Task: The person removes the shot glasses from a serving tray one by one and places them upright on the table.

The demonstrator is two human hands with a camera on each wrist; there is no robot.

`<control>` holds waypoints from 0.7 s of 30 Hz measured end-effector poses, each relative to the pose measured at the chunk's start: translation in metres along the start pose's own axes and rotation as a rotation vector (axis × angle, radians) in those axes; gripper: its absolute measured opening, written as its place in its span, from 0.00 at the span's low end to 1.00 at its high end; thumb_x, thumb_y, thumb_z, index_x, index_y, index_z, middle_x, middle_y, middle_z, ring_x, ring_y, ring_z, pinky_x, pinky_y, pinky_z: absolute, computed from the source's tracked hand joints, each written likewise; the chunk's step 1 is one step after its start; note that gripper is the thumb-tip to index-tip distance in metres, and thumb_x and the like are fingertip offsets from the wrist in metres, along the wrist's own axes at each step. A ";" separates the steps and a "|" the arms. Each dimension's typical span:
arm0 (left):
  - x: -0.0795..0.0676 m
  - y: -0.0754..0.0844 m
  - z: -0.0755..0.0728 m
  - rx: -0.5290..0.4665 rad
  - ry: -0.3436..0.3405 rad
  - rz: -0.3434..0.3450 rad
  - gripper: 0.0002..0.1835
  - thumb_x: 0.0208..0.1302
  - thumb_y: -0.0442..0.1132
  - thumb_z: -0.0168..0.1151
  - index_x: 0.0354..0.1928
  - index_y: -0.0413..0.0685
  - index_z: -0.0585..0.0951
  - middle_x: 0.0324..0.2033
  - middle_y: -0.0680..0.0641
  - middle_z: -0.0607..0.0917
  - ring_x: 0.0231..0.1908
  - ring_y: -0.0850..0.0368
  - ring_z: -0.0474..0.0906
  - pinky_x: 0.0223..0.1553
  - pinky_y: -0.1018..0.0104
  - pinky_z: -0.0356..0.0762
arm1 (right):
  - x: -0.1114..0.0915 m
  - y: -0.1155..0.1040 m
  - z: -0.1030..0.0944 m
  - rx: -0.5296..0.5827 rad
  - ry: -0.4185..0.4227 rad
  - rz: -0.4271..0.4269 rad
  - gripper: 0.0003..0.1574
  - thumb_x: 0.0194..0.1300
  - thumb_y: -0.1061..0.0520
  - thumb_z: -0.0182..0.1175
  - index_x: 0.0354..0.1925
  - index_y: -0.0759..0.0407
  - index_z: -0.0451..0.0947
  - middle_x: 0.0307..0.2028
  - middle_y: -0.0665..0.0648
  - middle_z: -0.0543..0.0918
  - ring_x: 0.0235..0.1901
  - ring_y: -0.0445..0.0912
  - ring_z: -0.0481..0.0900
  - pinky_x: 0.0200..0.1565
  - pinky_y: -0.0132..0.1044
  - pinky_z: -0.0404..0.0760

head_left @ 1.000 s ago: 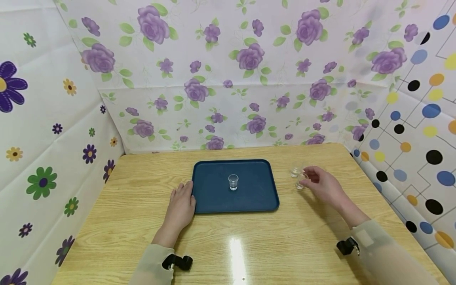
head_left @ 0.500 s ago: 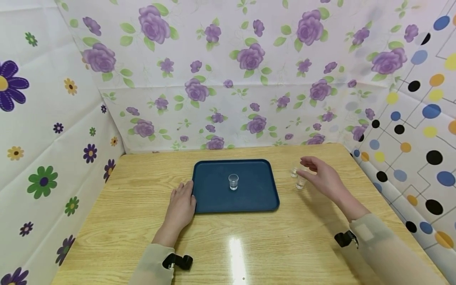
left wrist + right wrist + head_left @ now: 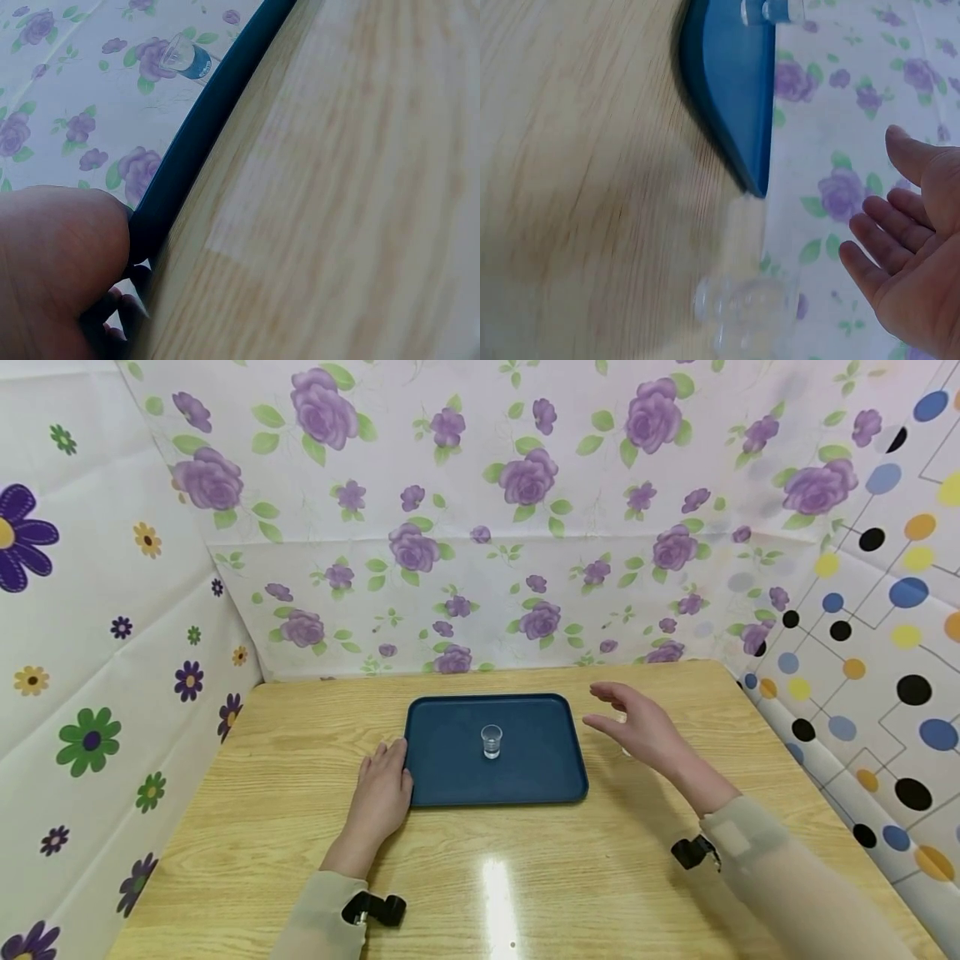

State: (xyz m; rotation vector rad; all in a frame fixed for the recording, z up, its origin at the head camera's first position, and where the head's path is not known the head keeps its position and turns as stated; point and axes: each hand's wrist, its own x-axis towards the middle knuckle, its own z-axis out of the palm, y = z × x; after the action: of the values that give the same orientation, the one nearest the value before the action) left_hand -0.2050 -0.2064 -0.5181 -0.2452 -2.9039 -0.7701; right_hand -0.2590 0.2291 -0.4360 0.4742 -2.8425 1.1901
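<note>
A small clear shot glass [image 3: 491, 742] stands upright on the dark blue tray [image 3: 532, 781]. My left hand [image 3: 381, 789] rests against the tray's left edge with its fingers extended; in the left wrist view the thumb [image 3: 67, 247] lies by the tray rim. Over the table just right of the tray hovers my right hand [image 3: 639, 727], thumb and fingers spread apart with nothing between them. Two more clear glasses [image 3: 761, 304] stand close together on the table right of the tray, below that hand. In the head view the hand hides most of them.
The tray lies on a light wooden table [image 3: 592, 868]. Flowered cloth [image 3: 480, 593] hangs along the table's back edge, and patterned sheets rise at the left and right sides.
From beside the two glasses, my right hand has come away without them, rising and then moving left toward the tray. My left hand, the tray and its glass stay put.
</note>
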 end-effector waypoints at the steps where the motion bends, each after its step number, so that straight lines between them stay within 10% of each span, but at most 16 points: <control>1: 0.000 0.000 0.000 0.002 -0.001 -0.001 0.30 0.85 0.31 0.54 0.83 0.30 0.65 0.80 0.30 0.68 0.83 0.29 0.56 0.83 0.31 0.47 | 0.002 -0.003 0.003 0.003 -0.007 -0.006 0.44 0.80 0.42 0.69 0.83 0.58 0.68 0.78 0.64 0.74 0.77 0.65 0.70 0.74 0.64 0.72; 21: 0.002 -0.002 0.001 0.002 -0.010 -0.003 0.30 0.85 0.32 0.53 0.83 0.30 0.64 0.81 0.30 0.67 0.83 0.29 0.55 0.83 0.31 0.46 | 0.024 -0.048 0.066 0.046 -0.122 -0.094 0.43 0.77 0.43 0.72 0.81 0.55 0.72 0.77 0.58 0.76 0.76 0.56 0.74 0.75 0.57 0.74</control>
State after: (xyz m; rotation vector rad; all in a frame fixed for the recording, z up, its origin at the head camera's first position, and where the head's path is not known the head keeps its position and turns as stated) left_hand -0.2073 -0.2079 -0.5195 -0.2444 -2.9147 -0.7686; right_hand -0.2623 0.1442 -0.4463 0.6984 -2.8603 1.2539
